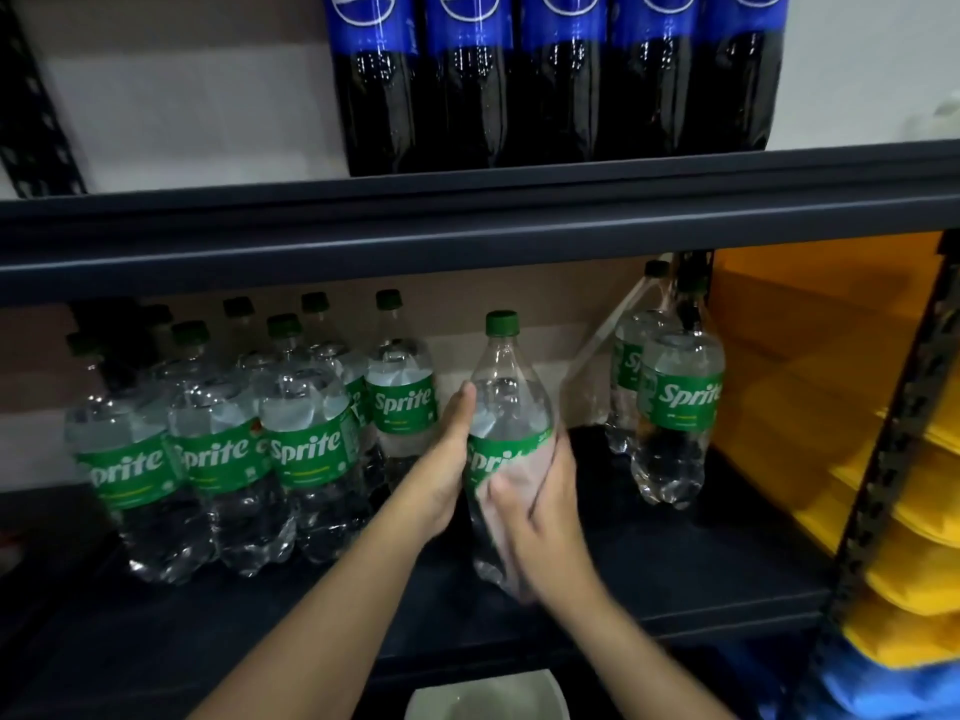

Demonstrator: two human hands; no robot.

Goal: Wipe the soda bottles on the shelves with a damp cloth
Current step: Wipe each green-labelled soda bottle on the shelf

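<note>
Dark metal shelves fill the view, with a pale wall behind them. On the lower shelf one clear bottle with a green cap stands tilted, out in front of the others. The left hand lies flat against its side, fingers straight, most likely to keep it from tipping. The right hand presses a pale pink cloth on the green label, fingers spread over it, so the cloth can rub the plastic. This looks like the wiping step for this one bottle.

Its label reads "Sprite", partly covered. More Sprite bottles stand in a bunch to the left, and two more Sprite bottles stand to the right. Up top, dark cola bottles wear blue labels; their words are cut off. A white bowl sits below.
</note>
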